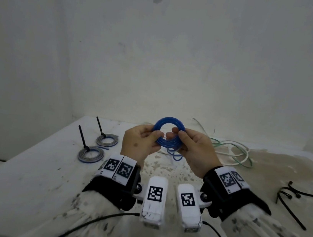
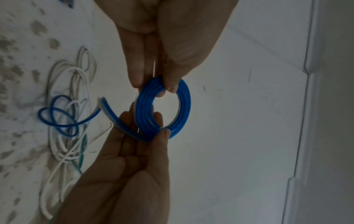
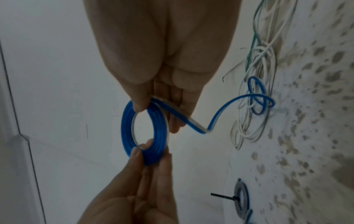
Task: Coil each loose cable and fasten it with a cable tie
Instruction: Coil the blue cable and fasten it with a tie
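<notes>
Blue cable (image 1: pixel 169 134), smooth and flat like ribbon with a pale edge, is wound into a tight round ring held in the air above the table (image 1: pixel 23 170), between both hands. Left hand (image 1: pixel 140 144) pinches the ring at its 9 o'clock side between thumb and fingertips; right hand (image 1: pixel 195 150) pinches it at 3 o'clock the same way. From the ring a loose tail (image 3: pixel 226 109) drops to the table and ends in small loops among a tangle of thin white cables (image 1: pixel 233 151) with a green cable (image 1: pixel 244 162) mixed in, at 1 o'clock from the hands. At 10 o'clock lie two finished grey and blue coils (image 1: pixel 91 154), flat rings each with a black tie's stiff tail sticking up. Spare black cable ties (image 1: pixel 291 197) lie in a loose heap at 3 o'clock, near the right edge of the head view, which cuts one off. The tabletop is white and speckled with brownish stains; its far edge meets a pale scuffed wall (image 1: pixel 161 48). Palms hide how many turns the ring has, and the wrist views are dim and soft. Bare tabletop lies between the coils and the hands.
</notes>
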